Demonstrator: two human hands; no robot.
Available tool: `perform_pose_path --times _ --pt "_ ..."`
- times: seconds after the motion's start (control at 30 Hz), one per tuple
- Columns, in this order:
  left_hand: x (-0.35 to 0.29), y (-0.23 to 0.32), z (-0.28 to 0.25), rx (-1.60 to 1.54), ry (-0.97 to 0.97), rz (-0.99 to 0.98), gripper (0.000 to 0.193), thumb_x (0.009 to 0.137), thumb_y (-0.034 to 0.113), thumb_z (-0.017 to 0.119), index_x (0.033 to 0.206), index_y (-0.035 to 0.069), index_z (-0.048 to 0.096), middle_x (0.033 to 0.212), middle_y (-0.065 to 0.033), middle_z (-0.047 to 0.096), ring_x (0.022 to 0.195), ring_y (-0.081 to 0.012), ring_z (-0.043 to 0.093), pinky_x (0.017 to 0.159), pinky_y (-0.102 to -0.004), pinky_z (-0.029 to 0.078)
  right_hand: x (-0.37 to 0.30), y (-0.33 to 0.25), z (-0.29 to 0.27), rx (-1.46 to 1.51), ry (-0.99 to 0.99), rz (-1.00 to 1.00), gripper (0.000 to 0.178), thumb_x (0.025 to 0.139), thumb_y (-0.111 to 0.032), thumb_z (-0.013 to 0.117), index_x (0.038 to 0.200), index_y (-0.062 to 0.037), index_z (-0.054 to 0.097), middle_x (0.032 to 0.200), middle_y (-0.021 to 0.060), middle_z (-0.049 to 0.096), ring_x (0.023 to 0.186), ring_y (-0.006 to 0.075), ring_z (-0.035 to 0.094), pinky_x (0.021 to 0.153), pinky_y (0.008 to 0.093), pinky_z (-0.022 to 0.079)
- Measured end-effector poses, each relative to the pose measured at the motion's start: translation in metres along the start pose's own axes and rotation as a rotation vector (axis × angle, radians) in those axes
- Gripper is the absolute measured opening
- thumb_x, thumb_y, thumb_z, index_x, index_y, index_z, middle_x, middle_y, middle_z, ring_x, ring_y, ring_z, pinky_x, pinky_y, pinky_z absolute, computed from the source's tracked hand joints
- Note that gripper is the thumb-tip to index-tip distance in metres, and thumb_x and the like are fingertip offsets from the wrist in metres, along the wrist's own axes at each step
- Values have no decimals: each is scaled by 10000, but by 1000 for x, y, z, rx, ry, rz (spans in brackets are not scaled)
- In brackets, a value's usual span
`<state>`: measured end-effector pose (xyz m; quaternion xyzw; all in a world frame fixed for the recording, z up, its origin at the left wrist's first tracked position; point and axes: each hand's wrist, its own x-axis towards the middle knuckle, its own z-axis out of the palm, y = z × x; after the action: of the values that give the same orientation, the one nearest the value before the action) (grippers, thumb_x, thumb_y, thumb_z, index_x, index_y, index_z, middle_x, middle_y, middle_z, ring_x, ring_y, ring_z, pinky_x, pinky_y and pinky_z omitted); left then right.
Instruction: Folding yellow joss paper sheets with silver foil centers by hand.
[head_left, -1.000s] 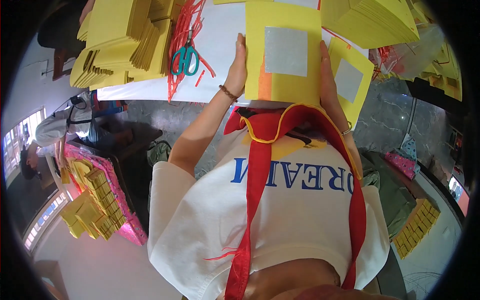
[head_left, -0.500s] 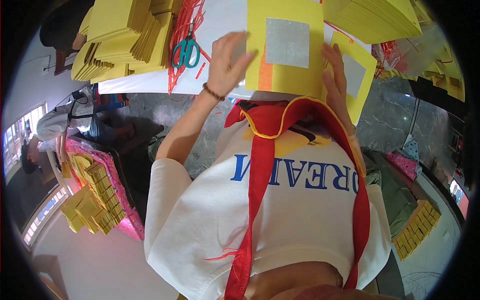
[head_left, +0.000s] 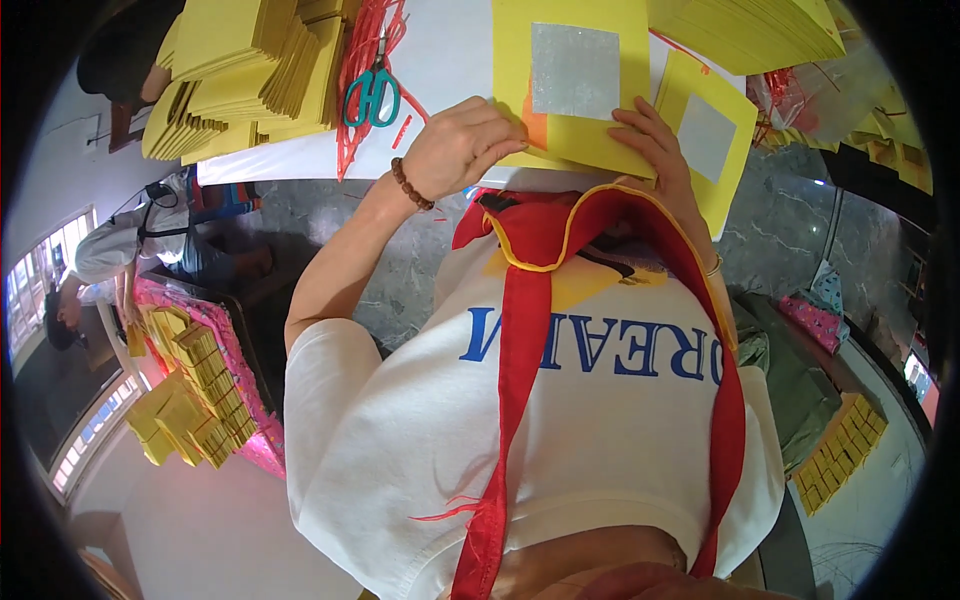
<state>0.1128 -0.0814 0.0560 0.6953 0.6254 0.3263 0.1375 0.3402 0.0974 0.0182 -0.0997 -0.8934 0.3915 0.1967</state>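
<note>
A yellow paper sheet (head_left: 590, 140) with a silver square (head_left: 575, 70) and an orange strip on its left side lies on the white table in front of me. My left hand (head_left: 465, 145) pinches its near left edge by the orange strip, fingers curled. On the near right corner rests my right hand (head_left: 662, 155), its fingers stretched over the paper beside the silver square; its thumb is hidden. The sheet's near edge looks slightly raised. Under and right of that hand, another yellow sheet (head_left: 738, 130) with a silver square lies slanted over the table edge.
Teal-handled scissors (head_left: 371, 98) lie on red plastic strips (head_left: 352, 140) left of my hands. Stacks of yellow paper (head_left: 235, 45) stand at the left, another stack (head_left: 745, 40) at the far right. A person (head_left: 130, 240) works at a side table with yellow bundles (head_left: 205, 365).
My left hand has closed onto the sheet's near left edge. My right hand has come down onto the near right corner. The sheet has shifted slightly away, its near edge lifting.
</note>
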Motion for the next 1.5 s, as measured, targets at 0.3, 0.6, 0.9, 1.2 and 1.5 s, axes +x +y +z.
perform_pose_path --times 0.3,0.6,0.9,1.2,1.5 --pt "5 -8 -1 -134 -36 -72 130 805 127 613 819 0 637 806 -101 641 747 -256 599 665 -334 485 1 -1 1 67 3 60 375 730 -205 711 1081 -113 617 1250 42 538 1291 301 362 1035 420 306" --pt "9 -14 -3 -342 -106 -263 142 806 140 605 811 0 629 735 -69 616 670 -169 569 585 -287 449 0 -12 2 346 80 194 474 738 -185 691 1183 -98 555 1267 80 519 1314 291 331 1056 412 282" --pt "11 -15 -3 -476 -139 -371 133 796 134 604 814 4 626 688 -44 586 637 -119 535 590 -259 432 -1 -7 6 320 73 240 540 717 -151 702 1225 -100 527 1289 78 503 1332 286 300 1070 406 262" --pt "14 -25 -1 -638 -193 -486 136 790 126 598 809 -5 629 654 -2 571 624 -62 498 580 -231 412 -1 -2 5 364 47 205 564 711 -209 690 1238 -102 520 1312 88 483 1341 288 283 1077 411 245" --pt "18 -25 -1 -661 -234 -524 138 788 127 585 795 -4 629 640 10 549 618 -53 475 569 -228 395 -2 -8 2 386 47 230 586 710 -227 694 1255 -113 511 1360 139 422 1348 287 270 1078 402 234"
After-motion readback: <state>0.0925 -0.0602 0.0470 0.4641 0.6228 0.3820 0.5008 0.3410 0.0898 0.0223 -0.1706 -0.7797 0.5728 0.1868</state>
